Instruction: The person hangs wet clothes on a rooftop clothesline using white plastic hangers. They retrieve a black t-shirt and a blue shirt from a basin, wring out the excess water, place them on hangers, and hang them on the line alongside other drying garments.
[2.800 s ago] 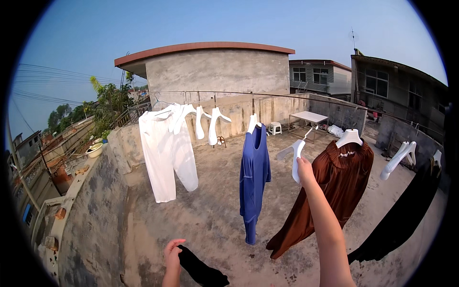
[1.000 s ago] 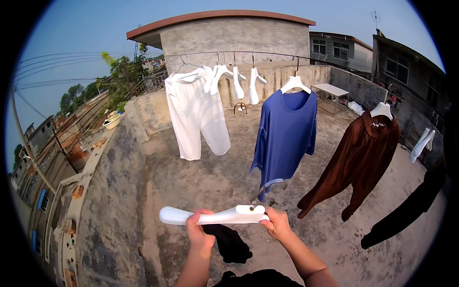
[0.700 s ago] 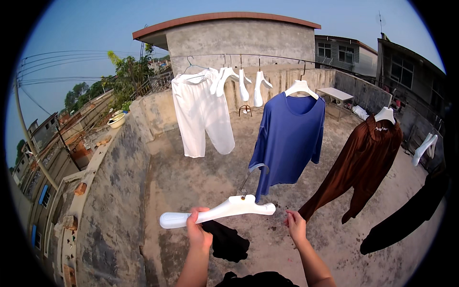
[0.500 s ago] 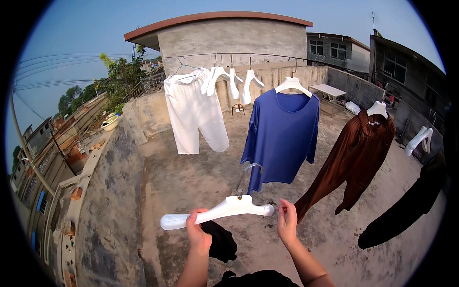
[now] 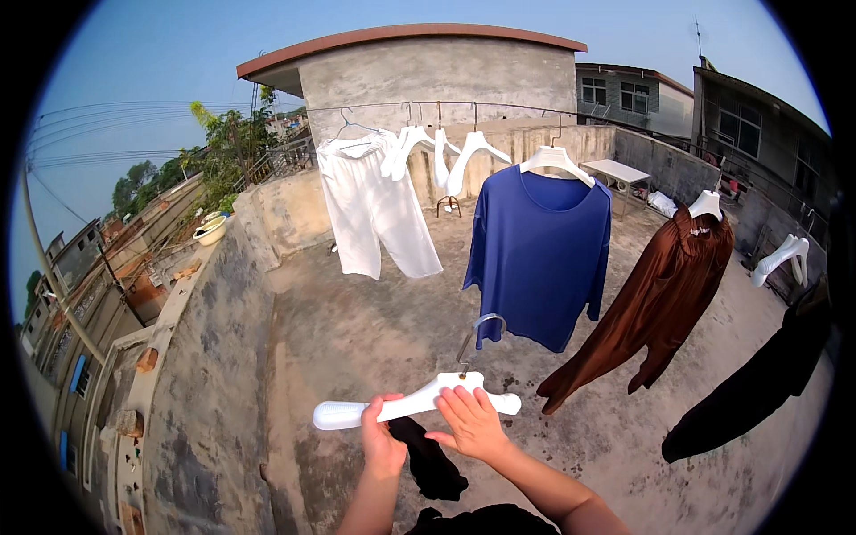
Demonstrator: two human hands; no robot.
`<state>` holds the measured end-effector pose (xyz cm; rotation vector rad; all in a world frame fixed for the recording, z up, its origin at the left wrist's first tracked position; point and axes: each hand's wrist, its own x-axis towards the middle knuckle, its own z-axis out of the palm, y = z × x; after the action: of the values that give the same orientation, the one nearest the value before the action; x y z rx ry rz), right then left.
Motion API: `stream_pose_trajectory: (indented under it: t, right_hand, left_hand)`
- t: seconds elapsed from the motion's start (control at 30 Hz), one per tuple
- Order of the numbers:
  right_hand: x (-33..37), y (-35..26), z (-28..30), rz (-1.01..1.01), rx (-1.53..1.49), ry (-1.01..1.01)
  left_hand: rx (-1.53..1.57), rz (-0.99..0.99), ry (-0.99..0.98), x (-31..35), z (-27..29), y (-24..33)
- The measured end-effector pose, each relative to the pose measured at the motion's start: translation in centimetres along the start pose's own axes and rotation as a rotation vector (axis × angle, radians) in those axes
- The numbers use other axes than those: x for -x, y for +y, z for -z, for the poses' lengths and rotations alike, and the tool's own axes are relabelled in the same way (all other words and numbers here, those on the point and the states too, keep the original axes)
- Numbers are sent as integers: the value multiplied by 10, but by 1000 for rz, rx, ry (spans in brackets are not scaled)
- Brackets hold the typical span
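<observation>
My left hand (image 5: 386, 441) is closed round the left arm of a white clothes hanger (image 5: 406, 408), whose metal hook points up. My right hand (image 5: 471, 422) lies on the hanger just under its hook, fingers stretched out and thumb apart. A black garment (image 5: 432, 459) shows between my forearms, below the hanger; I cannot tell whether my left hand also holds it. Ahead, a blue long-sleeved top (image 5: 539, 259) hangs from a white hanger on the line. White trousers (image 5: 379, 214) hang farther left, with several bare white hangers (image 5: 464, 165) between them and the top.
To the right hang a brown satin garment (image 5: 655, 294), a black garment (image 5: 758, 383) and more white hangers (image 5: 785, 259). A low concrete wall (image 5: 201, 401) runs along the left, bearing bricks and a basin (image 5: 210, 232). A white table (image 5: 615, 171) stands against the back wall.
My right hand has come from beside the hanger's right end onto its middle. The hanger and left hand have shifted slightly right. The blue top and white trousers have swung a little.
</observation>
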<state>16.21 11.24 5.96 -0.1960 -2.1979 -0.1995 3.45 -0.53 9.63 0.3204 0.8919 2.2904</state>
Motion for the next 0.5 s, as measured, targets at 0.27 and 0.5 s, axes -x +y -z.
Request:
stream_pose_trajectory:
  t: [0.27, 0.5]
  right_hand:
    - [58, 50, 16, -696, -221, -185]
    - [31, 37, 33, -598, -385, -159]
  left_hand:
    - [63, -9, 5, -1, 7, 12]
    - [-10, -8, -29, 3, 1, 3]
